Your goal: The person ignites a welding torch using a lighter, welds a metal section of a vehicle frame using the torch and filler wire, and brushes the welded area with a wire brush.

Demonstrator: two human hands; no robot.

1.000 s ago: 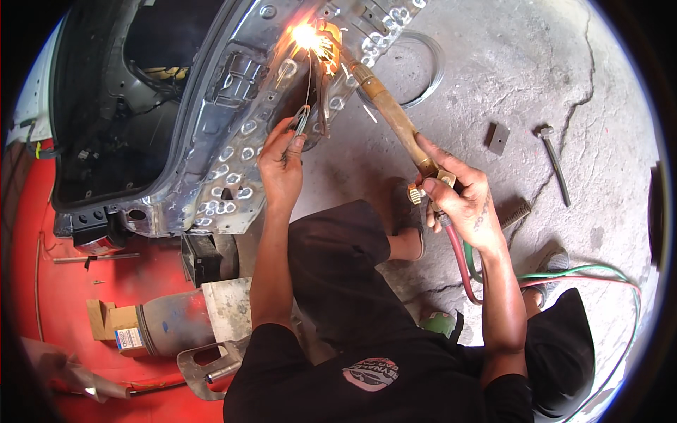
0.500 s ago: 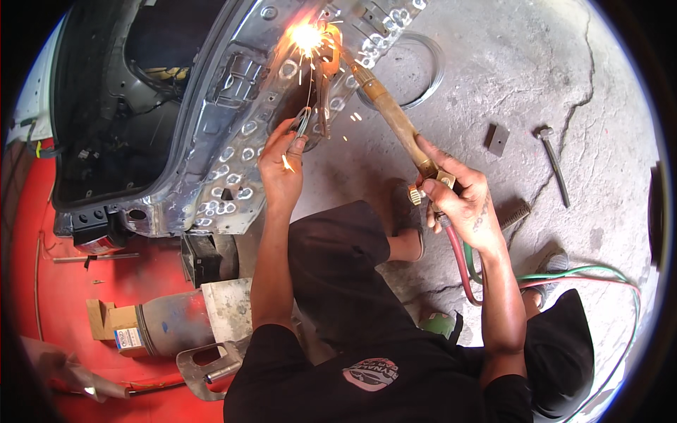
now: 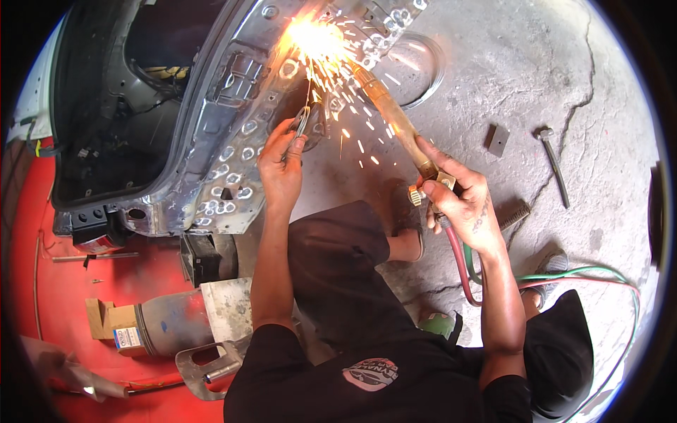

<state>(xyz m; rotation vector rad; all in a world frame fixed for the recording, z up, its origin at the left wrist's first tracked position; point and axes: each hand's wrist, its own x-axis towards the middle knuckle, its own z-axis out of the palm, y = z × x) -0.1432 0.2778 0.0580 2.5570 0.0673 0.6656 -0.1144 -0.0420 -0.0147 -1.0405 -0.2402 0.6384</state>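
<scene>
My right hand is wrapped round the valve end of a brass gas welding torch, which slants up and left. Its tip is lost in a bright flare of flame and sparks against the bare metal car body panel. Between the fingers of my left hand is a looped piece of thin filler wire, whose straight end points up into the glare. Where wire and flame meet, the metal is hidden by the brightness. Red and green hoses run from the torch past my right forearm.
On the concrete floor to the right lie a hammer, a small dark metal plate and a coil of wire. At lower left are a metal clamp, a grey cylinder and a cardboard box.
The flare has grown larger and throws many more sparks down and to the right. Both hands stay almost in the same place.
</scene>
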